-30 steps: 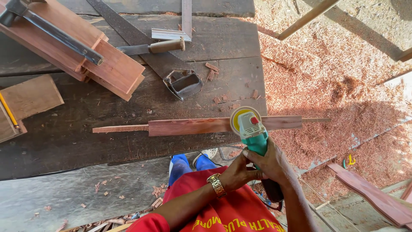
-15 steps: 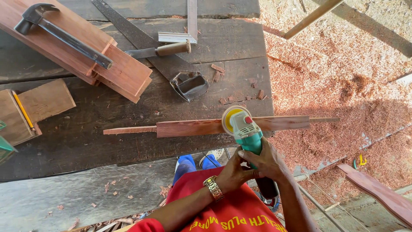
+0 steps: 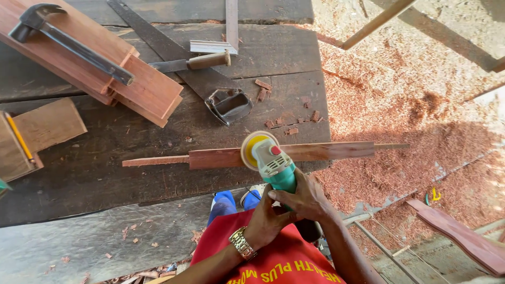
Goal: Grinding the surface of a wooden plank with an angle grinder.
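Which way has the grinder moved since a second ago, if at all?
Yes. The grinder slid left along the wood strip, toward its thin end, nearer the saw handle.

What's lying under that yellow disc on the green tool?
Under the yellow disc of the green grinder lies a long reddish wooden strip on the dark workbench. The disc covers the stretch of strip beneath it, so contact cannot be told. Both hands, right hand and left hand, grip the tool.

Both hands hold a green angle grinder point(image 3: 274, 167): the left hand point(image 3: 267, 223) and the right hand point(image 3: 305, 200) are closed around its body. Its yellow disc point(image 3: 253, 147) lies against a reddish wooden strip point(image 3: 294, 153) on the dark workbench point(image 3: 105, 173).
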